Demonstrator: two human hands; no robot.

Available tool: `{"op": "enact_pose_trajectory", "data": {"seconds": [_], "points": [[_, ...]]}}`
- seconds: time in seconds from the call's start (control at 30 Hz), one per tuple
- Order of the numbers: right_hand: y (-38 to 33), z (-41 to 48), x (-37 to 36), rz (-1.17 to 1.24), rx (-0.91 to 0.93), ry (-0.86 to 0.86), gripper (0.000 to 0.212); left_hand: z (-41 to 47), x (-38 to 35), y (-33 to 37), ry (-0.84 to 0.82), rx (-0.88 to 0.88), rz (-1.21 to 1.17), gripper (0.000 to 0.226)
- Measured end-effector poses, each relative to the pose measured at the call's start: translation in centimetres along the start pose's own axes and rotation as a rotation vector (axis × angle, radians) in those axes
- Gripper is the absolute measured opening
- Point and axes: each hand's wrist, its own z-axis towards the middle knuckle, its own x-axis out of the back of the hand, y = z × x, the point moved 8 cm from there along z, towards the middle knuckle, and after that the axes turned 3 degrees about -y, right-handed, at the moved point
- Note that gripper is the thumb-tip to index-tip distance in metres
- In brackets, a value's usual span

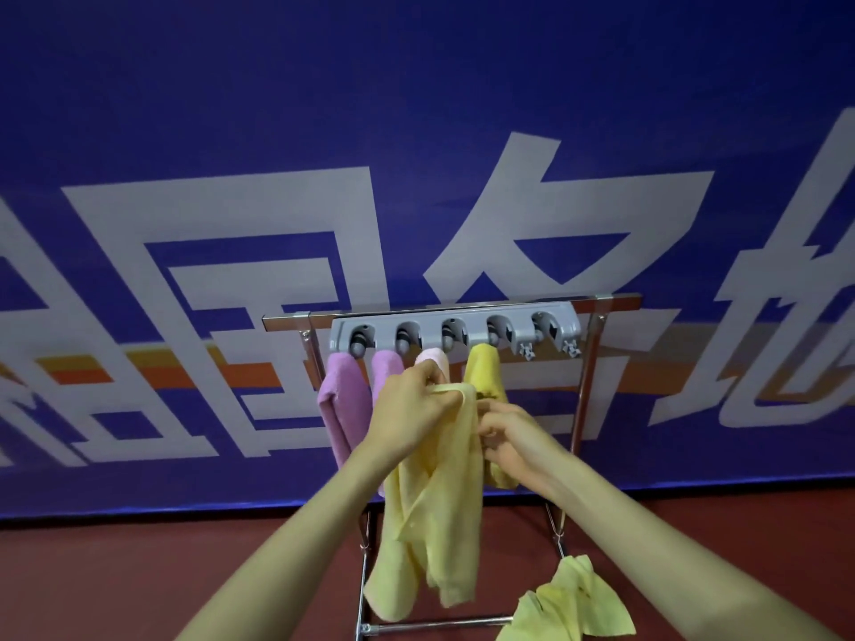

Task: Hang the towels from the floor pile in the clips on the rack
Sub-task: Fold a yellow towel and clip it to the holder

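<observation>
**In front of the rack: a pale yellow towel held up by both hands**

At the middle of the view, just below the clip bar, the pale yellow towel (435, 492) hangs from the person's two hands. Its lower end reaches down toward the bottom bar of the rack (287, 321). The left hand (412, 409) shows its back to the camera. Its fingers are curled and pinch the upper edge of the towel. The right hand (513, 437), at 3 o'clock from the left one, has its fingers bent in and grips the right edge of the same towel. Both forearms are bare and come up from 7 and 5 o'clock.

At 12 o'clock from the hands is the grey clip bar (455, 333) with five clips. No label on it can be read. From the left, the clips hold a purple towel (344, 400), a second purple towel (386, 367), a pink towel (435, 358) and a deeper yellow towel (481, 367). The fifth clip (548, 330) is at 1 o'clock from the right hand.

At 5 o'clock from the held towel, a crumpled yellow towel (569, 603) lies on the red floor (139, 571) beside the rack's foot.

Behind all this stands a blue banner (416, 108) with very large white characters and orange stripes. The characters are cut off at the edges and I cannot read them with certainty.
</observation>
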Motion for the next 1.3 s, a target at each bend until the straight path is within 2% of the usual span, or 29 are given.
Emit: {"op": "enact_pose_trajectory", "data": {"seconds": [0.17, 0.33, 0.47, 0.6, 0.77, 0.87, 0.93, 1.1, 1.23, 1.3], "points": [[1.1, -1.1, -0.7, -0.137, 0.063, -0.109, 0.049, 0.6, 1.0, 0.1, 0.004, 0.058, 0.130, 0.046], [1.7, -0.6, -1.3, -0.468, 0.175, 0.024, 0.078, 1.2, 1.9, 0.2, -0.012, 0.111, 0.185, 0.054], [0.6, -1.0, -0.9, -0.657, 0.276, 0.273, 0.054, 0.9, 3.4, 0.5, 0.033, 0.131, 0.071, 0.053], [-0.3, -1.2, 0.2, -0.791, 0.288, 0.373, 0.034, 0.8, 5.3, -0.5, 0.098, 0.164, -0.121, 0.051], [0.0, -0.6, 1.0, -0.615, 0.228, 0.176, 0.014, 0.3, 7.4, -2.5, 0.213, 0.233, -0.363, 0.041], [-1.2, -0.8, 0.5, -0.452, 0.248, 0.098, 0.017, 0.0, 7.3, -4.5, 0.238, 0.277, -0.440, 0.041], [-2.3, -0.8, -0.4, -0.310, 0.260, 0.047, 0.020, -0.2, 6.7, -5.6, 0.208, 0.277, -0.438, 0.043], [-4.2, -0.5, -3.0, -0.185, 0.212, -0.084, 0.020, -1.4, 4.7, -6.7, 0.114, 0.217, -0.409, 0.013], [-3.4, 0.1, -4.1, -0.148, 0.140, -0.084, 0.029, -3.3, 2.2, -6.8, 0.011, 0.142, -0.361, 0.023], [-2.9, 0.5, -4.4, -0.157, 0.114, -0.091, 0.030, -4.1, 1.5, -5.9, 0.001, 0.032, -0.367, 0.030]]}}
